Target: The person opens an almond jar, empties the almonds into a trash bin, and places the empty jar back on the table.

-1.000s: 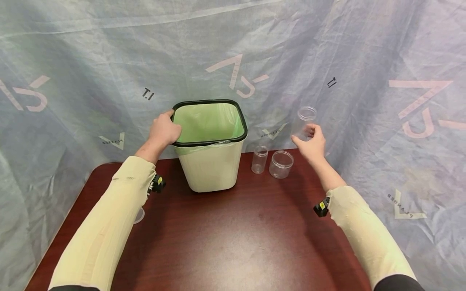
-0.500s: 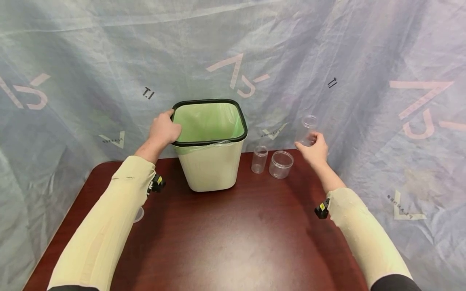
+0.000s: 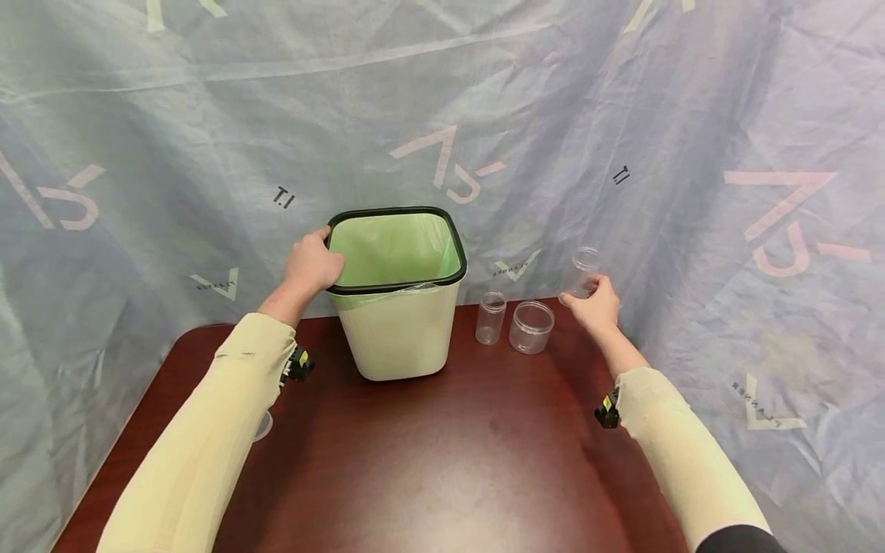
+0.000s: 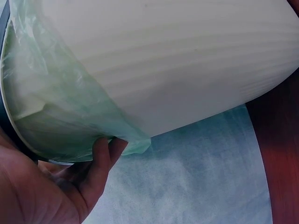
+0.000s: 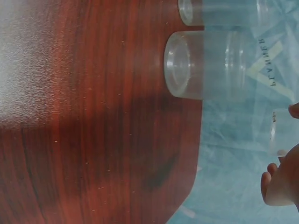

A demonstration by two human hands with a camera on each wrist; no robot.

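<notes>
My left hand (image 3: 313, 263) grips the left side of the black rim on a cream trash can (image 3: 401, 338). In the left wrist view its fingers (image 4: 99, 163) lie on the outside, against the overhang of a pale green bag (image 4: 70, 107) that lines the can. At the right, my right hand (image 3: 594, 302) holds a tall clear plastic jar (image 3: 583, 269) upright above the table's back corner. The right wrist view cuts off most of that hand (image 5: 282, 179). Between the can and this hand stand a slim clear jar (image 3: 490, 319) and a wide clear jar (image 3: 531, 328).
A dark red-brown table (image 3: 415, 461) lies below, its back edge close to a printed grey cloth (image 3: 539, 100). A clear round lid-like thing (image 3: 263, 426) sits at the left, partly hidden by the left sleeve (image 3: 200, 430).
My right hand has lowered the tall jar toward the table's back right corner. The head view has tilted slightly upward. The left hand stays on the trash can's rim.
</notes>
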